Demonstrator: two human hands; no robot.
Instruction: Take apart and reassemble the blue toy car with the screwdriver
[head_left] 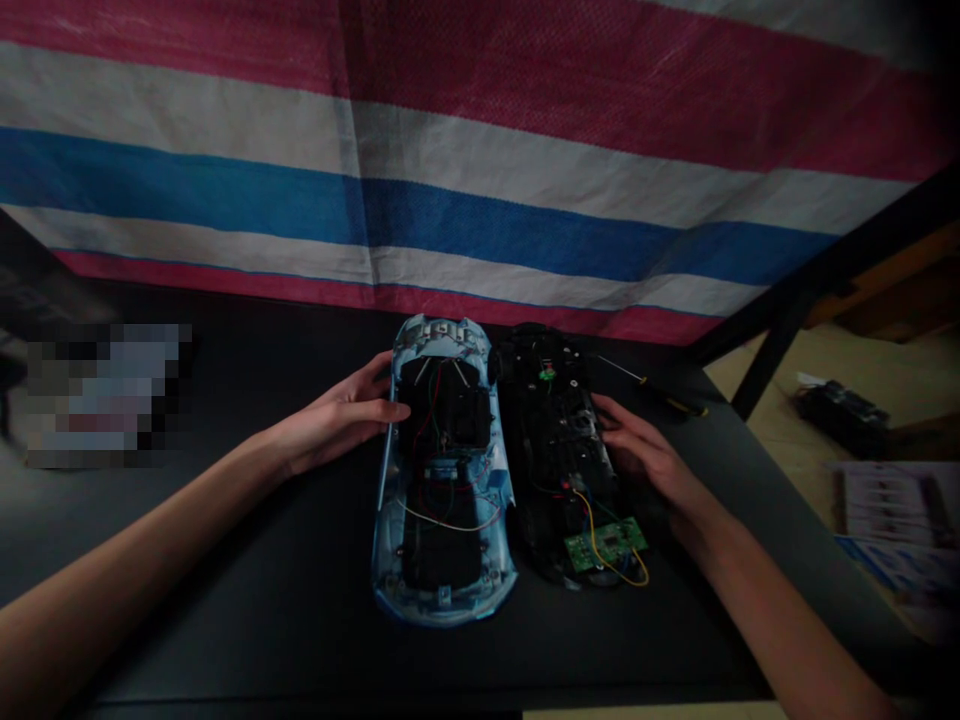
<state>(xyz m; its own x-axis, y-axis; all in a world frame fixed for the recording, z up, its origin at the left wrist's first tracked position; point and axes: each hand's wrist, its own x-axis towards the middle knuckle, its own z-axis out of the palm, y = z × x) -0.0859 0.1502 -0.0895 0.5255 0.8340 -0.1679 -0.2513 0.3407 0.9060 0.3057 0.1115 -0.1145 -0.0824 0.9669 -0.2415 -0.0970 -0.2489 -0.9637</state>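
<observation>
A toy car lies opened in two halves on the black table (225, 560). The light blue body shell (390, 560) lies upside down on the left, with black inner parts and red, green and white wires showing. Beside it on the right lies the black chassis (559, 440), with a green circuit board (604, 545) and a yellow wire near its near end. My left hand (341, 415) rests on the shell's left edge, thumb on the black inner part. My right hand (641, 445) lies against the chassis's right side.
A screwdriver (660, 392) with a thin shaft lies on the table past my right hand. A striped red, white and blue tarp (480, 180) hangs behind the table. Right of the table, on the floor, are a dark object (844, 410) and printed sheets (892, 515).
</observation>
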